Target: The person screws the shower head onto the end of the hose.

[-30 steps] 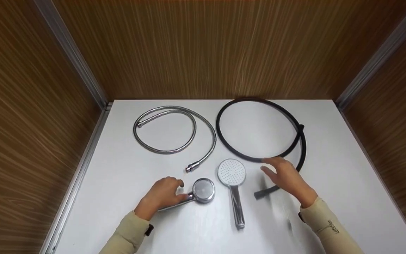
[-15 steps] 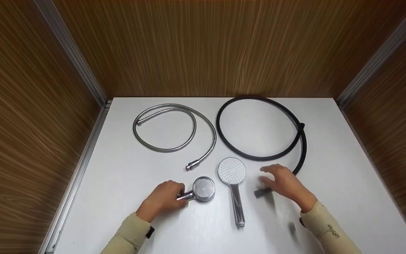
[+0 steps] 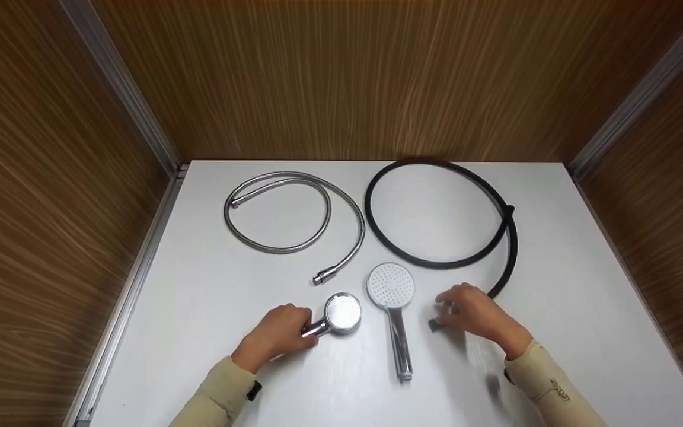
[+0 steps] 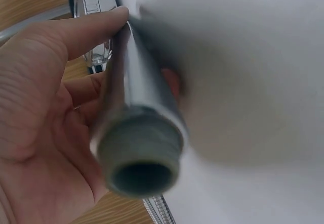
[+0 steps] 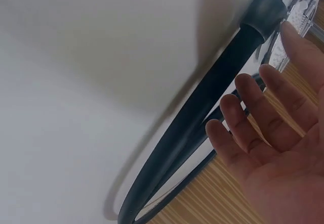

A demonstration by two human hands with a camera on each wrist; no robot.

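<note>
My left hand (image 3: 279, 333) grips the handle of a chrome shower head (image 3: 342, 313), whose round face lies up and to the right. In the left wrist view the thumb lies along the chrome handle (image 4: 134, 77), with its hollow threaded end facing the camera. My right hand (image 3: 475, 314) is over the end of a black shower hose (image 3: 436, 325). In the right wrist view its extended fingers (image 5: 248, 128) are beside the hose, and the thumb tip is right at the wider end fitting (image 5: 265, 14). Between the hands lies a second shower head (image 3: 391, 286) with a white, dotted face.
A coiled metal shower hose (image 3: 282, 249) lies at the back left of the white table (image 3: 187, 308). The black hose loops across the back right. Wood-grain panels (image 3: 341, 77) stand behind the table and on both sides.
My left hand has closed around the chrome shower head's handle. My right hand has come down and toward me, from beside the black hose's loop to its near end.
</note>
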